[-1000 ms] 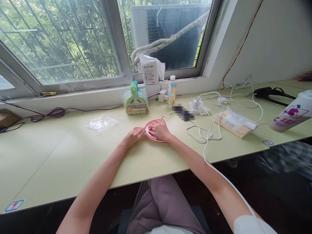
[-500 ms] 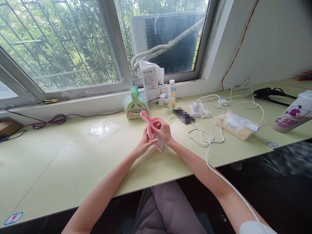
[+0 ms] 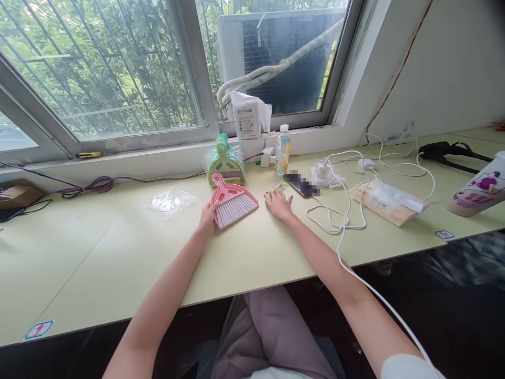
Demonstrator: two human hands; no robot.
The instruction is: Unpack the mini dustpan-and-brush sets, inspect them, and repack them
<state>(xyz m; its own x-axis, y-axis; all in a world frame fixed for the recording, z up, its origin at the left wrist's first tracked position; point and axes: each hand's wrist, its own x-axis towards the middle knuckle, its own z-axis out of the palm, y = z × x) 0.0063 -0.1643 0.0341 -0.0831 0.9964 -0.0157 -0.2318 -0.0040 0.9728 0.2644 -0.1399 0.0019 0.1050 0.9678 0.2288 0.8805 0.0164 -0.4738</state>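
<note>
My left hand [image 3: 208,217] is closed on the left edge of a pink dustpan [image 3: 255,203] with a matching hand brush [image 3: 234,208] nested in it. The brush's pale bristles face up and toward me, and the handles point away. To the right, my right hand [image 3: 280,205] lies palm down on the table with its fingers spread. Its fingertips touch a small printed card [image 3: 268,196], partly hidden under them. Just beyond lies a yellow-green card [image 3: 282,187], beside a dark phone [image 3: 303,185].
Wrapped green dustpan sets [image 3: 223,160] stand at the back near a drink bottle [image 3: 283,150]. A clear plastic bag [image 3: 172,201] lies left. White cables [image 3: 335,229], a tissue pack [image 3: 389,202] and a large cup [image 3: 479,184] are on the right.
My right hand has left the dustpan and brush and moved right to the small cards. My left hand has moved the set left and turned its bristle side into view.
</note>
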